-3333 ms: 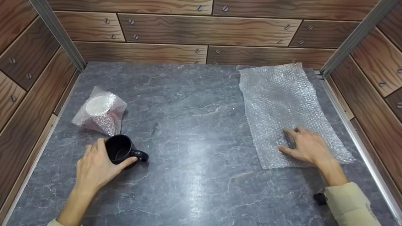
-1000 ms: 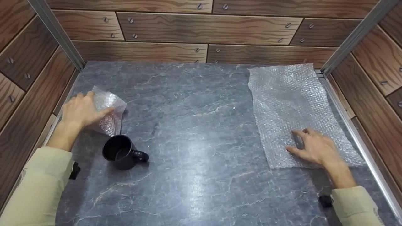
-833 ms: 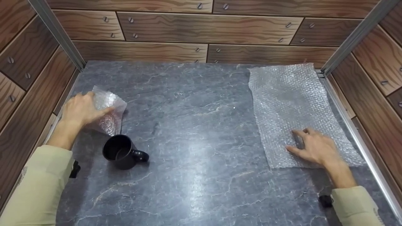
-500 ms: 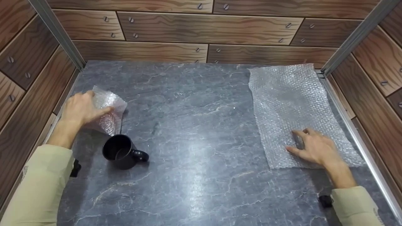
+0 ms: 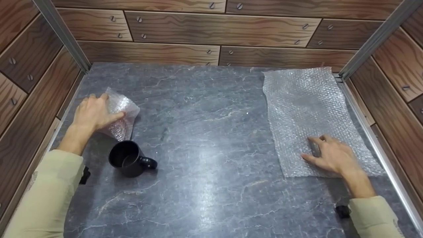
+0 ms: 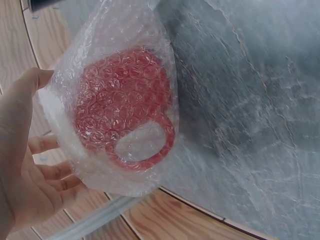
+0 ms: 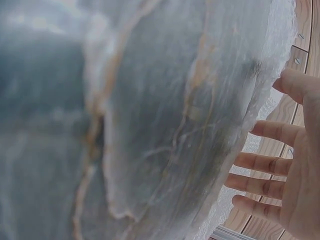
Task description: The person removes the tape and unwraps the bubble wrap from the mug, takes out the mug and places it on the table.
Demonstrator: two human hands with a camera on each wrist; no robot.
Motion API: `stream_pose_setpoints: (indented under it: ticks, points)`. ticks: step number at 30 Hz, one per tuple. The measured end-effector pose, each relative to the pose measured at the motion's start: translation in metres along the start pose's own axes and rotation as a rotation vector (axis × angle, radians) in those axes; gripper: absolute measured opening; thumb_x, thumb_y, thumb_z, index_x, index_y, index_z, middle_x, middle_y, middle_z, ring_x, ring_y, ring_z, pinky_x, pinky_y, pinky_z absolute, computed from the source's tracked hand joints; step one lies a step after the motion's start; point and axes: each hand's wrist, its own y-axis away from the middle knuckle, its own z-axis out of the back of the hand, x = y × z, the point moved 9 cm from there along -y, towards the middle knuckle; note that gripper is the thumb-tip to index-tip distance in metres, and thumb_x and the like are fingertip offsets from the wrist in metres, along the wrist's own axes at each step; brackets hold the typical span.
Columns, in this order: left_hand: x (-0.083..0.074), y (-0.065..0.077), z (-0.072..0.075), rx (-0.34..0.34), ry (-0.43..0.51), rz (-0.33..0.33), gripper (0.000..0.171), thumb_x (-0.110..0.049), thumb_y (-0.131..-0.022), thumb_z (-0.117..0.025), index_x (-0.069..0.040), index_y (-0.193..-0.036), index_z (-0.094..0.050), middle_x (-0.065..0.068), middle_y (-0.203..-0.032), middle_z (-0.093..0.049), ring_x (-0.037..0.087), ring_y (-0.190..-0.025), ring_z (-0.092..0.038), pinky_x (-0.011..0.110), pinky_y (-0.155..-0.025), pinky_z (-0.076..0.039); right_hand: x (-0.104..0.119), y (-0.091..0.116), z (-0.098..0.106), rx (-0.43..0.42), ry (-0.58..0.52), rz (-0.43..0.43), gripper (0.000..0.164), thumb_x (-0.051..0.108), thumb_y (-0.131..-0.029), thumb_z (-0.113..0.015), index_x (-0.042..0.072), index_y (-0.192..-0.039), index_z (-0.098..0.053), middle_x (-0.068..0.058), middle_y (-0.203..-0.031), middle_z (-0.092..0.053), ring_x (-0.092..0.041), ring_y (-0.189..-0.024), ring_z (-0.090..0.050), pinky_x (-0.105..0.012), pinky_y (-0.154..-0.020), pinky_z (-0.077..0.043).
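Note:
At the left of the table, my left hand (image 5: 92, 113) grips a bubble-wrapped red mug (image 5: 126, 115). In the left wrist view the red mug's handle (image 6: 167, 137) shows through the plastic, and the thumb and fingers span the wrap's far end. Just in front stands a black mug (image 5: 132, 169), upright, its handle to the right. Over on the right, my right hand (image 5: 334, 155) rests on a flat sheet of bubble wrap (image 5: 304, 109), fingers spread and slightly bent. The right wrist view shows that hand (image 7: 295, 175) at the sheet's edge.
A grey marbled table (image 5: 205, 132) carries everything. Wood-patterned panels (image 5: 178, 28) stand behind and at both sides, with metal posts (image 5: 376, 39) in the corners. A metal rail (image 5: 380, 155) runs along the right edge, close to the sheet.
My left hand has let go of the black mug, taken hold of the wrapped red mug and shifted it slightly right. Earlier, the bubble wrap sheet slid right under my right hand.

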Motion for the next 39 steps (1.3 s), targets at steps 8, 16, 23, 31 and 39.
stream_pose_setpoints:
  ticks: [8,16,23,31,39]
  points:
    - [-0.017,-0.005,-0.003,0.015,-0.044,-0.037,0.093,-0.056,-0.095,-0.067,0.013,-0.151,-0.04,0.055,-0.143,-0.037,0.072,-0.119,-0.051,0.076,-0.097,-0.05,0.0,0.0,0.0,0.001,-0.004,0.005,0.088,0.076,-0.093,-0.058,0.011,-0.152,-0.051,-0.038,-0.139,-0.053,-0.056,-0.1,-0.066,-0.052,-0.057,-0.057]
    - [-0.03,-0.006,-0.003,0.011,-0.072,-0.084,0.089,-0.053,-0.095,-0.066,0.011,-0.15,-0.038,0.053,-0.141,-0.039,0.069,-0.112,-0.056,0.075,-0.091,-0.054,-0.001,0.0,0.0,0.001,0.019,-0.003,0.09,0.077,-0.094,-0.056,0.01,-0.153,-0.05,-0.041,-0.143,-0.051,-0.066,-0.112,-0.061,-0.066,-0.069,-0.058]
    - [-0.044,-0.009,-0.004,0.013,-0.093,-0.115,0.084,-0.052,-0.096,-0.067,0.005,-0.151,-0.038,0.05,-0.138,-0.044,0.067,-0.111,-0.059,0.074,-0.091,-0.056,0.0,0.0,0.0,-0.001,0.024,0.002,0.089,0.076,-0.094,-0.057,0.009,-0.153,-0.05,-0.04,-0.141,-0.052,-0.063,-0.106,-0.064,-0.062,-0.065,-0.058]
    - [-0.06,-0.01,-0.006,0.01,-0.116,-0.142,0.085,-0.051,-0.096,-0.068,0.004,-0.153,-0.037,0.051,-0.136,-0.046,0.065,-0.107,-0.061,0.072,-0.087,-0.058,0.0,0.001,-0.001,-0.002,0.018,0.005,0.09,0.077,-0.094,-0.057,0.01,-0.154,-0.049,-0.039,-0.141,-0.051,-0.057,-0.098,-0.066,-0.06,-0.063,-0.057]
    - [-0.076,-0.014,-0.006,0.044,-0.094,-0.127,0.084,-0.05,-0.095,-0.07,0.003,-0.152,-0.039,0.05,-0.135,-0.047,0.065,-0.109,-0.062,0.07,-0.09,-0.058,-0.001,0.001,-0.001,0.006,0.007,-0.001,0.09,0.077,-0.094,-0.057,0.011,-0.154,-0.048,-0.041,-0.144,-0.049,-0.062,-0.103,-0.064,-0.057,-0.059,-0.057]
